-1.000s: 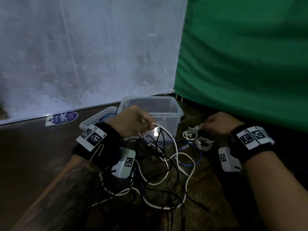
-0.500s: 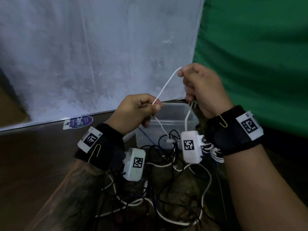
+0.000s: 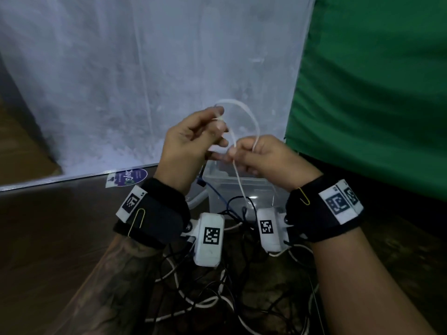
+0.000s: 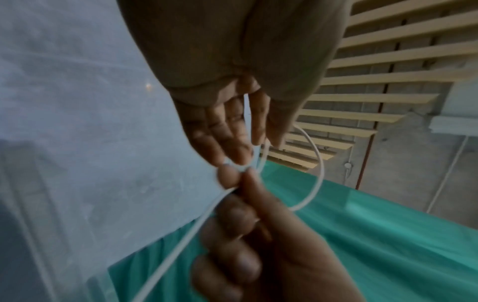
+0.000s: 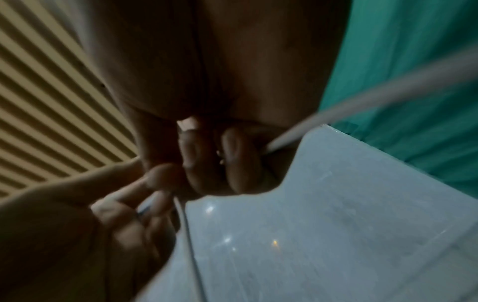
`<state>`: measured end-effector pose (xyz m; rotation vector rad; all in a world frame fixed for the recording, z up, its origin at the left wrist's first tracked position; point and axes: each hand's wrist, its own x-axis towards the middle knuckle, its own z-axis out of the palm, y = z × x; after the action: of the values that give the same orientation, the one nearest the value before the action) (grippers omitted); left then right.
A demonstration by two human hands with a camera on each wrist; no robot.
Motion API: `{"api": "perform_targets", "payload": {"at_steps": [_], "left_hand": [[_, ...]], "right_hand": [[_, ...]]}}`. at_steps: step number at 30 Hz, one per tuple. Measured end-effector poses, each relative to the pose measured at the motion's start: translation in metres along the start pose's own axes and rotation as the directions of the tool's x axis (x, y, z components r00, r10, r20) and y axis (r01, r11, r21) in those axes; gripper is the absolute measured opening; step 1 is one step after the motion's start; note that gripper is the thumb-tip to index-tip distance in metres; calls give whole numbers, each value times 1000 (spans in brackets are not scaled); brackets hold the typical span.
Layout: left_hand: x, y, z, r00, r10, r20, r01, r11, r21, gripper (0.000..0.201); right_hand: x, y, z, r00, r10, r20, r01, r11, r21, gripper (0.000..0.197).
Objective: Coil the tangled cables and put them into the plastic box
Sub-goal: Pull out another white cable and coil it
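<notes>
1. Forming a first loop, the left hand (image 3: 191, 143) and right hand (image 3: 263, 160) are pinching one white cable (image 3: 251, 119) with curled fingers (image 4: 227, 177), above the plastic box (image 3: 242, 189).
2. Waiting uncoiled, the tangled cables (image 3: 217, 298) are lying on the dark floor; judging from this, most work is remaining.

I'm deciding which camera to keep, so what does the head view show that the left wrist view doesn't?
Only the head view shows the clear plastic box, the tangled pile of black and white cables on the dark floor, and both wristbands. Only the left wrist view shows slatted beams overhead. Both show the left hand and right hand pinching a loop of thin white cable, plus the white sheet and green cloth.
</notes>
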<state>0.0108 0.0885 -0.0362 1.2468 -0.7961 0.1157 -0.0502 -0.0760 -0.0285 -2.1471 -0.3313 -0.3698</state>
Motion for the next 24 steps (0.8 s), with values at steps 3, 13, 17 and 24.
{"api": "perform_targets", "payload": {"at_steps": [3, 13, 17, 24], "left_hand": [[-4, -14, 4, 950, -179, 255, 138, 976, 171, 34], [-8, -45, -6, 910, -265, 318, 109, 894, 434, 10], [-5, -43, -1, 952, -156, 264, 43, 920, 389, 11], [-4, -32, 10, 968, -57, 244, -50, 911, 408, 42]], "right_hand": [[0, 0, -9, 988, -27, -150, 68, 958, 279, 27], [4, 0, -29, 846, 89, -527, 231, 829, 510, 29], [2, 2, -23, 908, -17, -418, 133, 959, 250, 23], [1, 15, -11, 997, -16, -78, -10, 949, -316, 48]]}}
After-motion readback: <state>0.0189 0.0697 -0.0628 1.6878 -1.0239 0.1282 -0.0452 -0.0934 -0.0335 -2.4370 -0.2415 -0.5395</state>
